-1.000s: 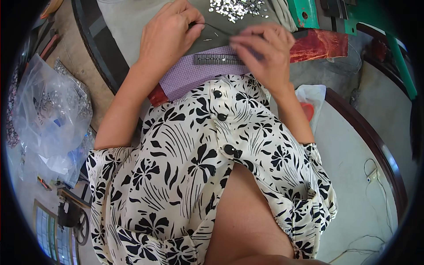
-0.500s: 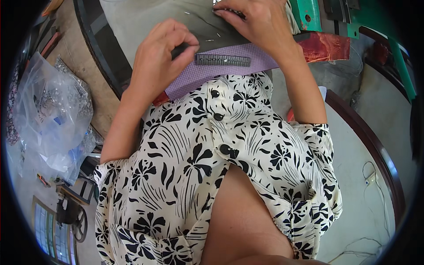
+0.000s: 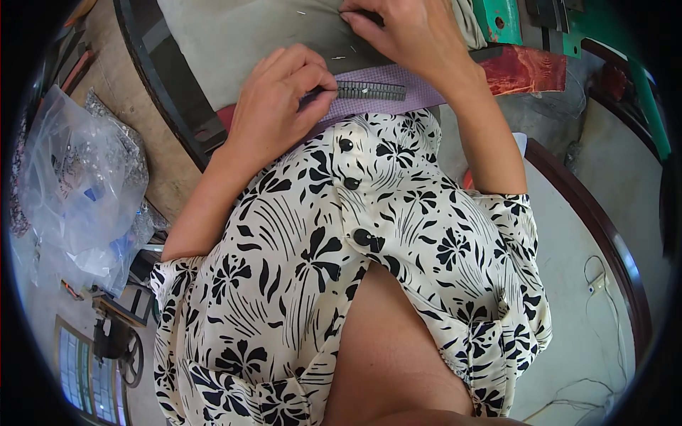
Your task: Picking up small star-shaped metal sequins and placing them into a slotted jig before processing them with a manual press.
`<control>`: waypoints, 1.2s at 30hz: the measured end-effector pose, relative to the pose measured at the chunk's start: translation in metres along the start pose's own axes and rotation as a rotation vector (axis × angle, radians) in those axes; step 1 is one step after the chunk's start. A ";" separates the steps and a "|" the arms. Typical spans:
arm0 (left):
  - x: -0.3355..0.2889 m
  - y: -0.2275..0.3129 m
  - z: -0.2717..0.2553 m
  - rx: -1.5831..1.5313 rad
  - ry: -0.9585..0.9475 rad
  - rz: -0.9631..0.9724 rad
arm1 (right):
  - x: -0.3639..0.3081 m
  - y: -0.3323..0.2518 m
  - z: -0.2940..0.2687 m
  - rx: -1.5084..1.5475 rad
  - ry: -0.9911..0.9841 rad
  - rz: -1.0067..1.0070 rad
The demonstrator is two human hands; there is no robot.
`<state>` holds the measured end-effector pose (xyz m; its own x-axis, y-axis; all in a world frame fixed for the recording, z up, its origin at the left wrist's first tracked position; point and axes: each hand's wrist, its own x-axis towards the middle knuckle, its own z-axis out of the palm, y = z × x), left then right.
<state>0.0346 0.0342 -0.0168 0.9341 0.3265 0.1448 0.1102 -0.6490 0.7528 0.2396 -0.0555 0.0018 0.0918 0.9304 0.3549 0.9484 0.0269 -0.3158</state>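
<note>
My left hand (image 3: 280, 99) is closed, thumb and forefinger pinched together over the left end of a dark grey ridged strip (image 3: 373, 91). Whether anything is between those fingertips is hidden. The strip lies on purple checked cloth (image 3: 348, 108) close to my lap. Farther off, my right hand (image 3: 415, 32) rests over a grey-green cloth (image 3: 234, 42), its thumb and fingers drawn together at the picture's upper edge. What they hold, if anything, I cannot make out. Several small pale pin-like bits (image 3: 339, 57) lie scattered on the grey-green cloth between the hands.
Green metal machine parts (image 3: 501, 25) stand at the right, beside a red patterned sheet (image 3: 529, 71). A clear plastic bag (image 3: 67, 184) fills the left side. A dark curved rim (image 3: 153, 92) borders the work surface, and thin cables (image 3: 604, 305) trail at lower right.
My left hand has moved right and now covers the strip's left end. My right hand has shifted slightly up and left; the shiny silver thing at its fingertips no longer shows.
</note>
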 end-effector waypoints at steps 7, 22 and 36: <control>0.001 0.000 -0.002 0.088 -0.014 -0.009 | -0.009 0.011 0.017 0.122 0.221 -0.035; 0.010 0.008 0.018 0.118 -0.045 0.078 | -0.003 0.001 0.006 0.119 0.013 0.157; 0.008 0.011 0.018 0.167 -0.057 0.098 | -0.070 -0.023 -0.007 0.158 0.102 0.177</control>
<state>0.0496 0.0171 -0.0190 0.9603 0.2200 0.1716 0.0686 -0.7823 0.6192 0.2138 -0.1240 -0.0097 0.2896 0.8843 0.3664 0.8566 -0.0686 -0.5114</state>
